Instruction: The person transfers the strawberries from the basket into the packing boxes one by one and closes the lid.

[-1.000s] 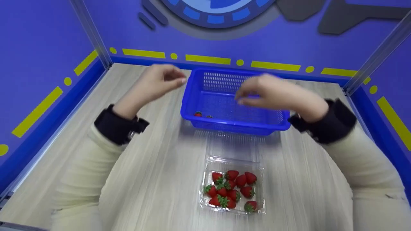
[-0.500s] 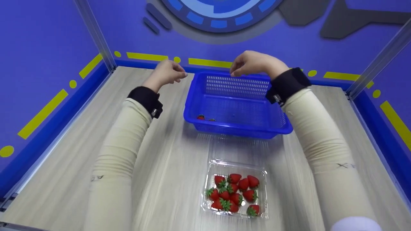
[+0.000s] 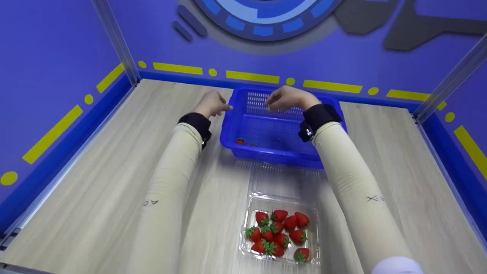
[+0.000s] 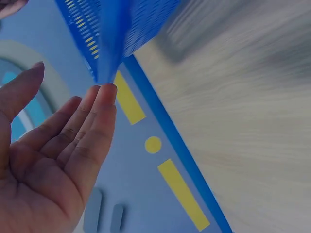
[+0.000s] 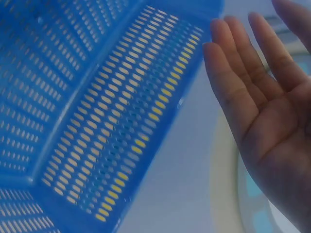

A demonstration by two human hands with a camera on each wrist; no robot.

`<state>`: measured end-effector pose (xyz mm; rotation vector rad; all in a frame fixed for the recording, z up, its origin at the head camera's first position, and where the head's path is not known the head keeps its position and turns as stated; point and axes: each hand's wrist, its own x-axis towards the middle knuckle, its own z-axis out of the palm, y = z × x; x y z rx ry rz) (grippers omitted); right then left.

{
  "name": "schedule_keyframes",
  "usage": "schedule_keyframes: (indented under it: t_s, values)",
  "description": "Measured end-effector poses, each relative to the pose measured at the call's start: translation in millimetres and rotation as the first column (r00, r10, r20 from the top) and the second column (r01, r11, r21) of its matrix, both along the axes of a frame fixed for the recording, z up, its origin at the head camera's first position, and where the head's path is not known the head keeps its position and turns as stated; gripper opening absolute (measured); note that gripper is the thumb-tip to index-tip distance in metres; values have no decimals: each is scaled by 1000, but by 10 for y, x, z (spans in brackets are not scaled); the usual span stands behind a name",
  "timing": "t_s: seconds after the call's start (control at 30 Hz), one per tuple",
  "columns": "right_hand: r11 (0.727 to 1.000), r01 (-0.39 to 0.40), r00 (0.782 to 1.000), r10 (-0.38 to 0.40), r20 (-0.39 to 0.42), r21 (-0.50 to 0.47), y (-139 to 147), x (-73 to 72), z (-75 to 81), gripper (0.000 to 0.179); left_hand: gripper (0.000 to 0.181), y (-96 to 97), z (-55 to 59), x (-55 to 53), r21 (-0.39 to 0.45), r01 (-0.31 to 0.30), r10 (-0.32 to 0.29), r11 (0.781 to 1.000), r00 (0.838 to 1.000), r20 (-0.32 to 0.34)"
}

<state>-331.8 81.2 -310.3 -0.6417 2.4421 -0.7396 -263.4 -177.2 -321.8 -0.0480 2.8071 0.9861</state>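
Note:
A blue perforated plastic basket stands at the back of the table. Two strawberries show just inside its front left corner, one mostly hidden by the rim. My left hand, loosely bent and holding nothing, is beside the basket's left rim; in the left wrist view its fingertips lie at the rim, whether touching I cannot tell. Over the back part of the basket hovers my right hand, fingers relaxed, with nothing in it. Closer to me, a clear plastic clamshell box contains several red strawberries.
The clamshell's transparent lid is folded back flat on the table towards the basket's front wall. Blue panels with yellow markings enclose the wooden table at the back and both sides.
My left hand has shifted right and down to the basket's left rim. The right hand rose from over the basket, then came back down and left. The head view tilted slightly.

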Motion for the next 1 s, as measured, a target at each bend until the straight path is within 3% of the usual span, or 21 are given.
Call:
schedule_keyframes:
  t_s: [0.2,0.43,0.6,0.77,1.0]
  values:
    - [995,-69,998,70,-4,74,-145,9,-217,39,39,85,-149,-4,-22,-42,42,999,999,17]
    - [983,-149,982,134,132,112,-223,-11,-456,42,30,136,-281,-84,4,-80,79,997,996,52]
    - [971,-186,972,159,176,149,-277,12,-547,42,34,147,-320,-160,48,-146,141,988,985,100]
    - [962,-205,965,169,201,179,-385,41,-681,38,38,149,-322,-169,61,-200,189,978,970,150]
    - [911,-344,927,291,238,228,-528,103,-789,41,39,119,-290,-136,65,-199,182,978,961,210]
